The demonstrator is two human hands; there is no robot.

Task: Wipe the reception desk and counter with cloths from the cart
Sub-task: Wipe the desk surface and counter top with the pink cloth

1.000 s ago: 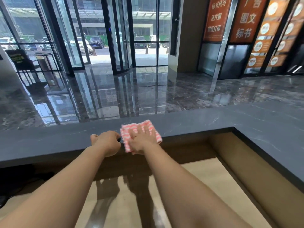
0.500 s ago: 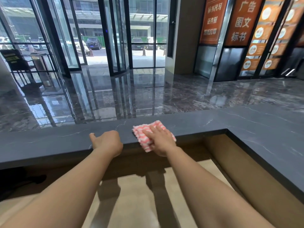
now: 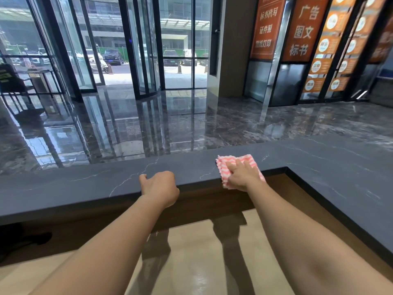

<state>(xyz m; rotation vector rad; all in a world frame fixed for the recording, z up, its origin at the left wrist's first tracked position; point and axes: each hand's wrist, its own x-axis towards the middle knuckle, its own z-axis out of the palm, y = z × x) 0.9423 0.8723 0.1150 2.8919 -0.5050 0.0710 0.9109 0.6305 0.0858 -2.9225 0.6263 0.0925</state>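
Nearest, the desk (image 3: 204, 269) is a smooth pale beige slab with a soft sheen, and two dark arm shadows lie across it. A brown wood-toned panel rises from its far edge to the counter.

The counter (image 3: 85, 188) is a matte, dark grey, stone-look top with thin white veins and a square, dark front lip. It is L-shaped, running across the view and turning along the right side.

The left hand (image 3: 159, 188) sits at the counter's near edge, about midway along it, bunched into a rounded fist with the thumb lying on the top. Its fingers are hidden, so I cannot tell whether they hook the lip.

The right hand (image 3: 242, 175) lies flat, fingers spread, pressing down on the cloth (image 3: 225, 165). The hands are apart.

The cloth is a nubby pink square with white zigzag stripes. It lies on the near edge just left of the inner corner, slightly overhanging the lip.

Beyond, the floor (image 3: 234, 124) is polished dark marble, mirror-glossy. Farther off stand black-framed glass doors (image 3: 148, 50) and tall orange signs (image 3: 304, 28).
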